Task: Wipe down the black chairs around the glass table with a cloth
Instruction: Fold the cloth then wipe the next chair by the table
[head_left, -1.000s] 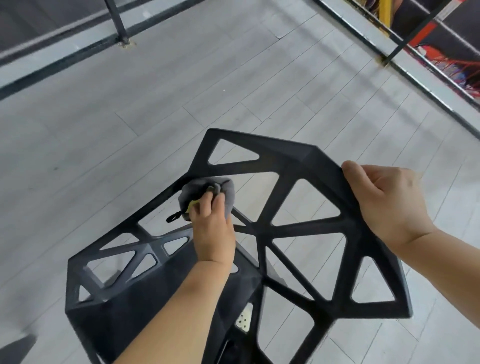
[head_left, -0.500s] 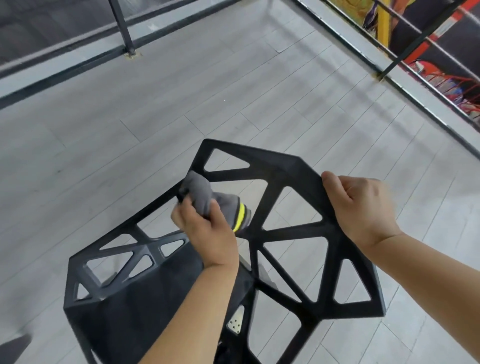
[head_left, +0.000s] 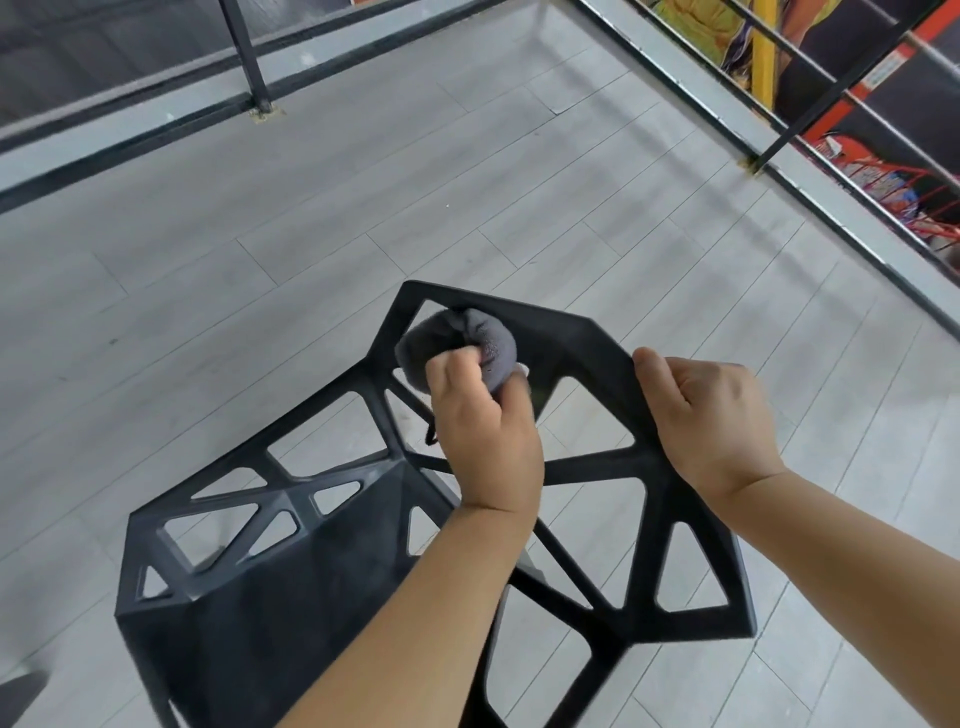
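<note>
A black chair (head_left: 597, 462) with triangular cut-outs fills the lower middle of the view; its solid seat is at the lower left and its open backrest runs to the right. My left hand (head_left: 488, 431) is closed around a bunched grey cloth (head_left: 457, 345) and presses it against the top left corner of the backrest. A thin dark loop hangs from under that hand. My right hand (head_left: 711, 421) grips the upper right edge of the backrest, thumb on top. The glass table is out of view.
The chair stands on pale grey floor planks (head_left: 311, 218). A black metal railing (head_left: 249, 57) runs along the far side and another railing (head_left: 810, 88) along the right, with colourful things beyond it. A dark shape (head_left: 21, 691) shows at the lower left corner.
My left hand has carried the cloth up along the backrest from its lower left bar to the top left corner. My right hand kept its grip on the backrest edge.
</note>
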